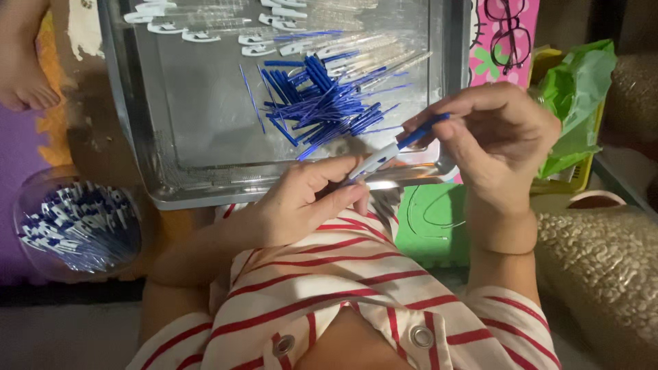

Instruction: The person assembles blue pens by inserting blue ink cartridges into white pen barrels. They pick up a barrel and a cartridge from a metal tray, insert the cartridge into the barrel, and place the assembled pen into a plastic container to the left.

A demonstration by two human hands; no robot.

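Note:
My left hand (305, 199) pinches the white barrel of a ballpoint pen (384, 156) near the front rim of a metal tray (205, 185). My right hand (497, 133) grips the pen's blue end between thumb and fingers, so both hands hold the same pen above my lap. Just beyond the hands, a heap of thin blue ink refills (322, 103) lies in the middle of the tray. Clear pen barrels with white caps (274, 31) lie in rows along the tray's far side.
A clear round container (75, 223) full of finished blue-and-white pens stands at the left. A green plastic bag (576, 103) and a pink printed panel (507, 38) sit at the right. Someone's bare foot (24, 68) rests at the top left. A woven sack (603, 274) fills the lower right.

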